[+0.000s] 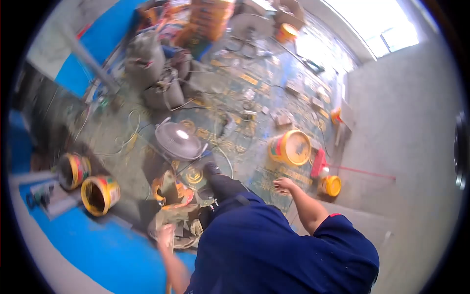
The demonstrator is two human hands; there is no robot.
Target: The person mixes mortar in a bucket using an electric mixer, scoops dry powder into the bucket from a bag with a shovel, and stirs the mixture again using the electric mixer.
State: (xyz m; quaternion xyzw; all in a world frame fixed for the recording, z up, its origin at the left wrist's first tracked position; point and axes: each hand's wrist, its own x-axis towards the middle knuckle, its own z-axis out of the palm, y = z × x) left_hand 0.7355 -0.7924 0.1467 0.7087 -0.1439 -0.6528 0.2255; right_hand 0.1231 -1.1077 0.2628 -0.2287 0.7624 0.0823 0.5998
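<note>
My right hand (283,186) hangs in the air over the floor, left of the small yellow bucket (332,186). Its fingers are loosely bent and apart, with nothing visible in them. Low on the left, my left hand (165,236) is smeared by motion, so its fingers do not show clearly. It is nearest to an open, crumpled sack (178,215) with an orange-and-white bag (171,190) beyond it. A round grey fan (180,140) lies ahead of my foot. To its right stands a lidded yellow bucket (295,148).
Two open yellow buckets (100,196) (74,170) stand at left beside a blue surface (98,245). Cables and debris litter the green-covered floor (254,171). Stuffed grey sacks (145,61) are piled at the back. A red tool (318,163) lies near the right wall (406,137).
</note>
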